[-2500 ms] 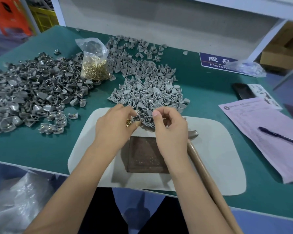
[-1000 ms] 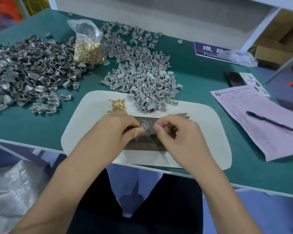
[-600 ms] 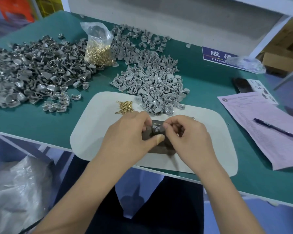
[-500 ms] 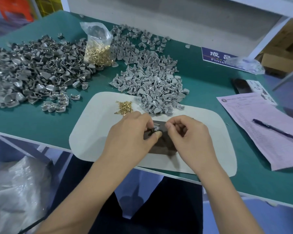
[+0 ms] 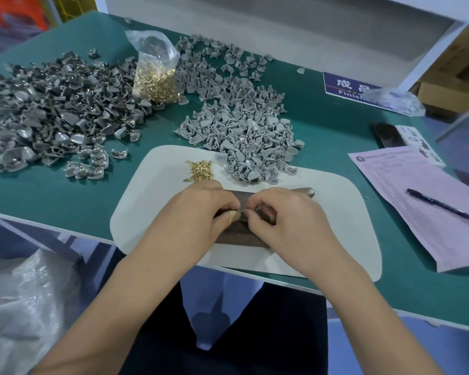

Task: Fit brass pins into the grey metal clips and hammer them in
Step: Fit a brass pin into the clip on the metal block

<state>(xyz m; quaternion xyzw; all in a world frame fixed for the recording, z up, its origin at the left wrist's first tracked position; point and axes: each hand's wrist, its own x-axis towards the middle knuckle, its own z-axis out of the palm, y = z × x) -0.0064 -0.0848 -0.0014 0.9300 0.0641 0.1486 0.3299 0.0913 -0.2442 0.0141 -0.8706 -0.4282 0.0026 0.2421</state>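
Two hands are brought together over the dark metal block [image 5: 238, 234]: the left hand [image 5: 198, 212] and right hand [image 5: 284, 220] are curled, pinching something small and mostly hidden, judged a clip receiving its pin. Hammering is judged next; only the hammer head [image 5: 306, 191] is visible. Loose brass pins [image 5: 199, 170] and grey clips [image 5: 241, 136] crowd the white mat [image 5: 152, 201] beyond, whose near edge overhangs the table

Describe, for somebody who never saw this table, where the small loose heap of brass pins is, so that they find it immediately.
Find the white mat at the green table's near edge. The small loose heap of brass pins lies on its far part, beyond the left hand and left of the light grey clips. Unlike the pins in the plastic bag farther back, these lie bare.
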